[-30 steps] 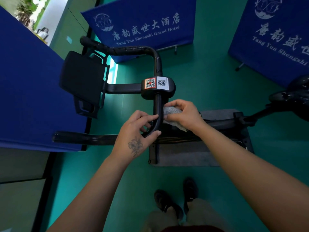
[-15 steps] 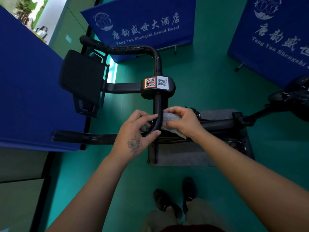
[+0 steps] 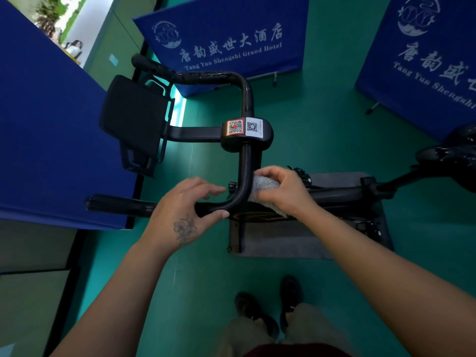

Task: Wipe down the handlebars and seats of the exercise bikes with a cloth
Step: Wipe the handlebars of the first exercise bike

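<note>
A black exercise bike stands below me, its U-shaped handlebar joined at a hub with QR stickers. My left hand loosely holds the near bend of the bar, thumb under it and fingers spread above. My right hand grips a grey cloth and presses it against the right side of the same bend. The black seat shows at the right edge, partly cut off.
A black pad hangs off the hub on the left. Blue hotel banners stand left, behind and right. A grey mat lies under the bike on the green floor. My shoes are just behind it.
My right hand has slid the cloth down the bar toward the bend. My left fingers have loosened and drawn back from the upright part of the bar.
</note>
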Demonstrator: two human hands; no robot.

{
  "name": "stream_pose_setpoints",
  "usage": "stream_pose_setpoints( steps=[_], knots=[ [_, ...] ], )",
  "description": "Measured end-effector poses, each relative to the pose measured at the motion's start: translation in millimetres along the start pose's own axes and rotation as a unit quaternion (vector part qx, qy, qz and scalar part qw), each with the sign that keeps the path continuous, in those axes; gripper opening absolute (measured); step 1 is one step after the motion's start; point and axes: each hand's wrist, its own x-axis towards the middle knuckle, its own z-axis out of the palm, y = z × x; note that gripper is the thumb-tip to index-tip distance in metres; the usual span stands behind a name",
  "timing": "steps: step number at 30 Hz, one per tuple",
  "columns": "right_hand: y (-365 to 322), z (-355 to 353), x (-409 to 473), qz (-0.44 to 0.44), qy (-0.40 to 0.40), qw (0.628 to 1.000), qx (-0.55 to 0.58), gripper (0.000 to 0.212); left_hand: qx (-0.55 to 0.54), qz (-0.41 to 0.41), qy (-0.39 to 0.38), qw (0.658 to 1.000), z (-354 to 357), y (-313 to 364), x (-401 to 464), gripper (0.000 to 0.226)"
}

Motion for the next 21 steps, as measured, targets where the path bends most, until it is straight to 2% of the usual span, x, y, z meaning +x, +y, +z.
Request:
stream_pose_setpoints(
  steps=[13,21],
  knots=[
    [-13,2,19,0.036,0.067,0.996,0.048,0.046,-0.035,-0.017,-0.013,0.999,0,-10,-5,0.035],
    [6,28,-22,0.036,0.026,0.998,0.044,0.048,-0.031,-0.010,-0.008,0.999,3,-13,-6,0.034]
  ],
)
